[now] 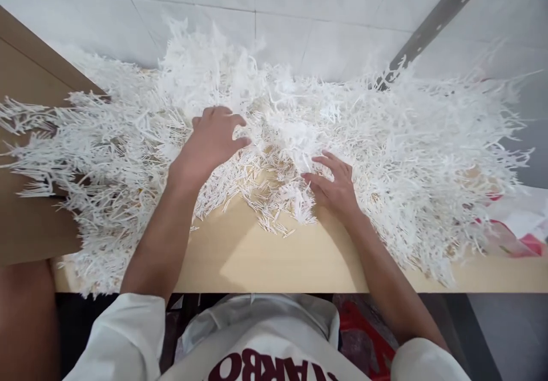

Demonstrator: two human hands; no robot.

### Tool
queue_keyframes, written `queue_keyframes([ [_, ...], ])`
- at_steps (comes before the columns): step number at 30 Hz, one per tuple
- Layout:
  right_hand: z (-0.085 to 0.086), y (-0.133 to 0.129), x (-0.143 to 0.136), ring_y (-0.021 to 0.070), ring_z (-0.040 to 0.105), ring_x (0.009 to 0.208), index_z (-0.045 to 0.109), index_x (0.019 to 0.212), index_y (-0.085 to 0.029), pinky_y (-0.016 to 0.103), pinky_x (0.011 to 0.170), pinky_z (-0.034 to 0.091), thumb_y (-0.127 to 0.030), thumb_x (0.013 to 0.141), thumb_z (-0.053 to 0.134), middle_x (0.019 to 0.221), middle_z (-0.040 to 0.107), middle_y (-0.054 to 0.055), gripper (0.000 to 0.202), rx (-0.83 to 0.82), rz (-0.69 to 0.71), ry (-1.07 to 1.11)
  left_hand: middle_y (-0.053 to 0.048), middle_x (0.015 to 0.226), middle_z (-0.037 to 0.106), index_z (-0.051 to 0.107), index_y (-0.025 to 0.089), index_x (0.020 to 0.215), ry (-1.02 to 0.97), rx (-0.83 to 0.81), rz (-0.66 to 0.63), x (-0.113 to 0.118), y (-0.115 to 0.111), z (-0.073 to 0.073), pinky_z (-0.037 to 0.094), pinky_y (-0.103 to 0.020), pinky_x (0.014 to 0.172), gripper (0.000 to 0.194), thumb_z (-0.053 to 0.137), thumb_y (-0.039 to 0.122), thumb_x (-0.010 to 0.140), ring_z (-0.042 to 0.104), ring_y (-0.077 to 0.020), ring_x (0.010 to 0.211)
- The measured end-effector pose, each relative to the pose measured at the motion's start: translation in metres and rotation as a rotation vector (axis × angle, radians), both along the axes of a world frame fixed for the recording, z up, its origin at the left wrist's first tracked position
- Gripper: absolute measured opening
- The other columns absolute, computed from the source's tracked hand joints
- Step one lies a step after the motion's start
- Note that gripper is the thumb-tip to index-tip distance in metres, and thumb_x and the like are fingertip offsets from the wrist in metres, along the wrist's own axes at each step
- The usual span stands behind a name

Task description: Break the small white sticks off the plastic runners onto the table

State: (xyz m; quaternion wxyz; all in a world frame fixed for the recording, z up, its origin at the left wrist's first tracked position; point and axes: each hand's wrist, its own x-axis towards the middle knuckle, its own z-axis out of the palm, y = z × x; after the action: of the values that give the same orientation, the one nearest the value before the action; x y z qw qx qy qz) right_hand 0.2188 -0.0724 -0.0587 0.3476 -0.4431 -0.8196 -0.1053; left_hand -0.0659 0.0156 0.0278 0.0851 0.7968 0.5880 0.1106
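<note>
A heap of white, branching, twig-like strands [411, 136] is spread along the tabletop, and I cannot make out exactly what they are. My left hand [220, 136] reaches over the heap's middle, palm down, with thumb and fingers apart and some fingertips hidden among the strands. Lower and to the right, my right hand [334, 181] hovers by a whitish tangled clump [299, 141], its fingers bent and spread. Nothing is plainly gripped in either hand. Short loose white sticks [274, 215] lie between the hands near the front of the heap.
The pale wooden table [274, 261] has its front edge against my body. Cardboard [34, 221] stands at the left. A grey slotted metal post [440, 16] rises before the tiled wall [299, 4]. A pink-and-white bag [514, 232] lies right. Someone's bare limb [25, 318] shows lower left.
</note>
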Motion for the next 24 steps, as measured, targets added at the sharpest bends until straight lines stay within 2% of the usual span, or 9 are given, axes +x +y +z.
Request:
queue_keyframes([
  [2,0.000,0.000,-0.005,0.0276,0.049,0.126,0.068,0.096,-0.032,0.046,0.096,0.045,-0.019,0.083,0.065,0.127,0.056,0.003,0.019,0.018,-0.053,-0.002,-0.007,0.139,0.045,0.057,0.029,0.117,-0.072,0.166,-0.044,0.007,-0.021,0.018,0.031,-0.056,0.106,0.029,0.049,0.038,0.091,0.037,-0.0351,0.132],
  [4,0.000,-0.003,-0.009,0.0240,0.054,0.113,0.069,0.098,-0.033,0.041,0.088,0.049,-0.019,0.082,0.065,0.119,0.056,0.005,0.021,0.053,-0.116,0.070,-0.009,0.139,0.045,0.058,0.027,0.114,-0.120,0.287,-0.034,0.016,-0.041,0.032,0.031,-0.057,0.105,0.029,0.047,0.041,0.092,0.036,-0.0371,0.133],
  [7,-0.003,-0.010,-0.013,0.0172,0.059,0.087,0.066,0.108,-0.031,0.032,0.072,0.050,-0.017,0.086,0.060,0.097,0.057,0.005,0.027,0.027,-0.100,0.159,-0.009,0.122,0.057,0.056,0.026,0.118,-0.214,0.177,-0.150,0.035,-0.065,0.035,0.043,-0.048,0.095,0.039,0.043,0.052,0.092,0.053,-0.0309,0.116],
  [9,-0.005,-0.013,-0.015,0.0162,0.059,0.080,0.062,0.115,-0.027,0.032,0.070,0.048,-0.015,0.089,0.053,0.089,0.061,0.004,0.030,-0.046,-0.026,0.130,-0.005,0.106,0.065,0.047,0.029,0.129,-0.315,-0.072,-0.285,0.047,-0.077,0.017,0.050,-0.037,0.079,0.050,0.044,0.058,0.089,0.064,-0.0225,0.092],
  [11,-0.007,-0.014,-0.017,0.0175,0.060,0.080,0.060,0.116,-0.023,0.034,0.071,0.047,-0.016,0.089,0.051,0.086,0.066,0.005,0.029,-0.091,0.035,0.083,-0.003,0.101,0.068,0.041,0.029,0.133,-0.380,-0.226,-0.362,0.055,-0.086,-0.016,0.051,-0.031,0.070,0.060,0.049,0.063,0.084,0.066,-0.0196,0.083],
  [14,-0.011,-0.014,-0.022,0.0174,0.062,0.083,0.060,0.113,-0.021,0.034,0.076,0.048,-0.017,0.089,0.053,0.093,0.070,0.006,0.026,-0.121,0.096,0.081,-0.007,0.120,0.063,0.043,0.023,0.132,-0.558,-0.157,-0.405,0.060,-0.095,-0.068,0.050,-0.029,0.089,0.060,0.057,0.055,0.083,0.063,-0.0185,0.104],
  [16,-0.012,-0.013,-0.025,0.0163,0.063,0.090,0.058,0.118,-0.024,0.032,0.082,0.049,-0.012,0.089,0.051,0.102,0.070,0.006,0.032,-0.144,0.122,0.089,-0.004,0.113,0.066,0.054,0.023,0.117,-0.683,-0.074,-0.331,0.059,-0.098,-0.090,0.049,-0.026,0.090,0.033,0.048,0.044,0.092,0.064,-0.0135,0.101],
  [20,-0.008,-0.015,-0.031,0.0210,0.059,0.110,0.049,0.132,-0.024,0.038,0.092,0.049,-0.014,0.084,0.059,0.119,0.063,0.011,0.050,-0.172,0.173,0.051,-0.003,0.100,0.066,0.061,0.021,0.100,-0.776,0.051,-0.242,0.055,-0.096,-0.099,0.050,-0.025,0.086,0.023,0.051,0.039,0.091,0.063,-0.0120,0.095],
  [24,-0.004,-0.018,-0.033,0.0203,0.062,0.100,0.051,0.128,-0.025,0.038,0.086,0.048,-0.022,0.082,0.065,0.110,0.065,0.009,0.048,-0.098,0.211,0.044,-0.006,0.105,0.062,0.064,0.018,0.096,-0.805,0.183,-0.243,0.055,-0.092,-0.097,0.049,-0.029,0.092,0.020,0.054,0.034,0.090,0.060,-0.0137,0.102],
])
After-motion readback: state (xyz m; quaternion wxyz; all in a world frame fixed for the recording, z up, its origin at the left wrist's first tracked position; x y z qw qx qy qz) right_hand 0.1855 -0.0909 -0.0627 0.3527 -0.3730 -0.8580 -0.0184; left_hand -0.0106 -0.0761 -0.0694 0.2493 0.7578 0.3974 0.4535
